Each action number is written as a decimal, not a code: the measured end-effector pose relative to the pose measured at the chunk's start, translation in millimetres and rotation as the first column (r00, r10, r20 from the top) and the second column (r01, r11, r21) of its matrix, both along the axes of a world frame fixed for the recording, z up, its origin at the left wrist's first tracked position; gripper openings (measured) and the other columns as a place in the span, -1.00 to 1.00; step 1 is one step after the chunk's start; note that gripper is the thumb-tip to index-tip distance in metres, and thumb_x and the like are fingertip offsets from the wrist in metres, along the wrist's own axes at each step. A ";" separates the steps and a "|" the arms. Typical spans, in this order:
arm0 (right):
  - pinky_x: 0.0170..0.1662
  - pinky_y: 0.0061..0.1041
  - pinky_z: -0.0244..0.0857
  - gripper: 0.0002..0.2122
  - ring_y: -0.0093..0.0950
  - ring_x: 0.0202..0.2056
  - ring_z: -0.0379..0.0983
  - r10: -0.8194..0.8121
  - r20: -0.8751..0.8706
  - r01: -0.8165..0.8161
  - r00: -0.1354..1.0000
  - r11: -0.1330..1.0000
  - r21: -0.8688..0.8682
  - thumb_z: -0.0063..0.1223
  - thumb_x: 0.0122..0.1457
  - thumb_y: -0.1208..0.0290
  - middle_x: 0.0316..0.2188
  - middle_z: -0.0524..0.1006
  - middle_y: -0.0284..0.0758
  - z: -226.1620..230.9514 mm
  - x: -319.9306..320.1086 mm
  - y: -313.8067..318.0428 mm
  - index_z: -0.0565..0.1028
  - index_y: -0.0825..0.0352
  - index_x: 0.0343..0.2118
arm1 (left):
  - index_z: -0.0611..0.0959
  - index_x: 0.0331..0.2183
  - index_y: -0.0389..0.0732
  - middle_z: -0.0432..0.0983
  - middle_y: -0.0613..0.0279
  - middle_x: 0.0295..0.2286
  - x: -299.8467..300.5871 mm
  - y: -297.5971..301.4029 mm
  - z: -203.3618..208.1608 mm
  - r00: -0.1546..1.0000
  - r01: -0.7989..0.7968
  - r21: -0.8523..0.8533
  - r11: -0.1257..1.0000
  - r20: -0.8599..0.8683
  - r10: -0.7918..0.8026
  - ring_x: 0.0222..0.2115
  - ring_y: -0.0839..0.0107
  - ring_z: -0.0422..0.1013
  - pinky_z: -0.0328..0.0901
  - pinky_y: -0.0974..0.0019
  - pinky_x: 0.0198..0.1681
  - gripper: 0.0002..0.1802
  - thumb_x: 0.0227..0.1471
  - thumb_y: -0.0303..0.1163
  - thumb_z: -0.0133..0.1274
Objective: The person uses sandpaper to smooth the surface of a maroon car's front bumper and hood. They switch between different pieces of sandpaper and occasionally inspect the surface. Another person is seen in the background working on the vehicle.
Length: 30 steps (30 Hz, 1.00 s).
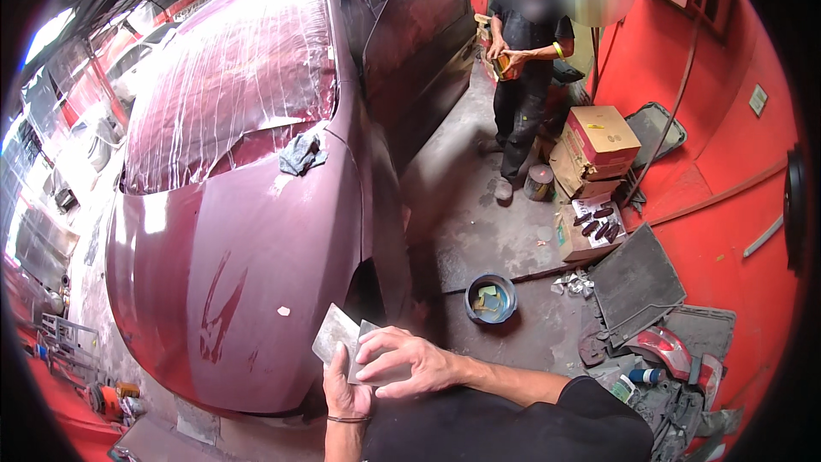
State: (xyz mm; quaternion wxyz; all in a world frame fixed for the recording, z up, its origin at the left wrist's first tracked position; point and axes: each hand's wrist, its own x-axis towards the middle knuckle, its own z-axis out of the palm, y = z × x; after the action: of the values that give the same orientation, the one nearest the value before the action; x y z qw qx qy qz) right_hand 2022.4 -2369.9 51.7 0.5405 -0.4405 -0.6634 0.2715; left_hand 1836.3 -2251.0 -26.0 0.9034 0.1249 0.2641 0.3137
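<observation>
My left hand (345, 389) grips a pale grey, flat, square-cornered plate (335, 332), its thumb lying along the near side. Over it my right hand (404, 363) is closed on a thin, darker grey flat piece (366, 330), which overlaps the plate's right edge. Whether the two pieces touch cannot be made out. Both hands are above the front right corner of a car's dull maroon hood (256, 265), which carries darker smears and a small white patch. A grey-blue rag (303, 154) lies crumpled near the windshield, which is covered with streaked plastic sheeting (239, 77).
A dark tub (491, 299) with water and yellowish pieces stands on the floor. Beyond it, another person (528, 60) holds a yellowish object. Cardboard boxes (602, 141) line the red wall. Car parts and a tail light (660, 349) are heaped at right. A car door (415, 34) hangs open.
</observation>
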 end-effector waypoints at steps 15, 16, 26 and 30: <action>0.27 -0.09 0.13 -0.68 -0.37 0.17 0.46 -0.329 0.248 0.371 0.911 0.918 -0.144 0.39 0.09 0.18 0.05 0.60 -0.50 -41.6 56.5 -16.6 0.74 0.04 -0.07 | 0.52 0.17 -0.33 0.60 0.10 0.00 -4.9 -10.8 65.9 0.941 -0.072 0.563 0.824 -0.234 0.243 -0.02 0.26 0.55 0.45 0.07 0.10 -0.62 0.38 -0.47 0.11; 0.31 -0.12 0.11 -0.66 -0.37 0.19 0.44 -0.368 0.256 0.412 0.894 0.899 -0.146 0.40 0.09 0.17 0.07 0.60 -0.49 -42.5 48.9 -19.9 0.73 0.04 -0.04 | 0.53 0.19 -0.34 0.59 0.14 0.05 -9.8 -10.5 59.1 0.913 -0.017 0.616 0.787 -0.311 0.264 0.01 0.35 0.52 0.40 0.19 0.16 -0.59 0.38 -0.48 0.13; 0.15 -0.14 0.17 -0.75 -0.44 0.08 0.49 -0.320 0.398 0.340 0.860 0.940 0.022 0.39 0.03 0.21 -0.08 0.60 -0.57 -19.4 9.5 -5.7 0.74 -0.07 -0.17 | 0.51 0.20 -0.47 0.59 0.02 0.07 3.2 -21.7 56.5 0.795 0.297 0.783 0.546 -0.520 0.313 0.04 0.32 0.49 0.34 0.22 0.17 -0.53 0.42 -0.36 0.10; 0.18 -0.12 0.15 -0.74 -0.46 0.10 0.46 -0.277 0.390 0.307 0.878 0.951 -0.016 0.40 0.02 0.22 -0.07 0.60 -0.58 -16.6 2.9 -20.6 0.75 -0.06 -0.16 | 0.51 0.22 -0.36 0.58 0.15 0.06 7.7 -17.9 59.5 0.805 0.195 0.778 0.597 -0.475 0.356 0.00 0.39 0.51 0.39 0.25 0.12 -0.56 0.43 -0.38 0.10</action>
State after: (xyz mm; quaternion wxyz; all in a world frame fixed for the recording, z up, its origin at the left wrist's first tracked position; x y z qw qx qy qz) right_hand 2025.3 -2390.5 35.1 0.4175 -0.6006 -0.6710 0.1210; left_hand 1844.0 -2268.9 33.5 0.6052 0.5920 0.3665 0.3859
